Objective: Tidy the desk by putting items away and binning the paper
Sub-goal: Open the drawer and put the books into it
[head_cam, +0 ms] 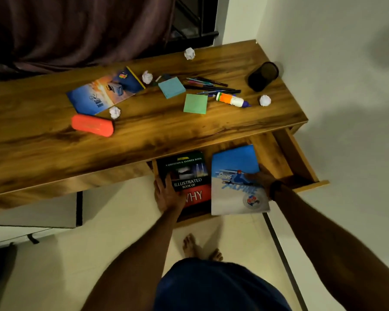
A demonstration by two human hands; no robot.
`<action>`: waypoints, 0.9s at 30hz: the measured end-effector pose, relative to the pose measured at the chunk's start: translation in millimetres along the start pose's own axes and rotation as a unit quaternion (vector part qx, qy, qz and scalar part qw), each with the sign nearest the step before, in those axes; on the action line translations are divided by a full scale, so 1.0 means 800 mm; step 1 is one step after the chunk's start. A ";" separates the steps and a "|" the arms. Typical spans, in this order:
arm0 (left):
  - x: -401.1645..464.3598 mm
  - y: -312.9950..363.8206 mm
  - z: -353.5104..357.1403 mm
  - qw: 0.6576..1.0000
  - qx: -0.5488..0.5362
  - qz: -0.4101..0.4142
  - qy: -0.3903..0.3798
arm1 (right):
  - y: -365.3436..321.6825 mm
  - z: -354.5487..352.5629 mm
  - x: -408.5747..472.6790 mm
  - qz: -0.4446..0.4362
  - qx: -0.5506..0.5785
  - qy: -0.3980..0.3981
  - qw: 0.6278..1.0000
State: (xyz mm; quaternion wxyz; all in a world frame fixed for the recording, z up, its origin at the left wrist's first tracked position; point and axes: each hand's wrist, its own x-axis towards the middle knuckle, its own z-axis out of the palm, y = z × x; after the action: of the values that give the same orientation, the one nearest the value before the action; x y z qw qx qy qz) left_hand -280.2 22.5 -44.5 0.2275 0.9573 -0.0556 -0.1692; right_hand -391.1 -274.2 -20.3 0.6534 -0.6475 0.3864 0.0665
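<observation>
Both hands are down in the open drawer: left hand flat on the dark book, right hand pressing the blue notebook, neither grip closed. The other notebook lies up-left on the bench, nearer the left hand, I'd judge.

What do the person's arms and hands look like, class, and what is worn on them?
Both forearms are bare, with no sleeves in view. The left hand wears nothing: no ring, band or glove shows. At the wrist of the right hand sits a dark band, like a watch or bracelet. No gloves cover the fingers.
</observation>
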 end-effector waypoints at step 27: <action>-0.009 0.034 0.105 0.944 0.144 -0.023 -0.297 | 0.059 0.041 0.117 -0.144 -0.658 -0.176 0.717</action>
State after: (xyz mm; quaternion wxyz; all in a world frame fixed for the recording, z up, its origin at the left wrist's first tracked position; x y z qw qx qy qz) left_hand -317.3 -35.2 -100.7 0.0561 0.8874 -0.1222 -0.4410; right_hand -340.4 -276.3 -117.4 0.1200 -0.9388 0.0253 0.3219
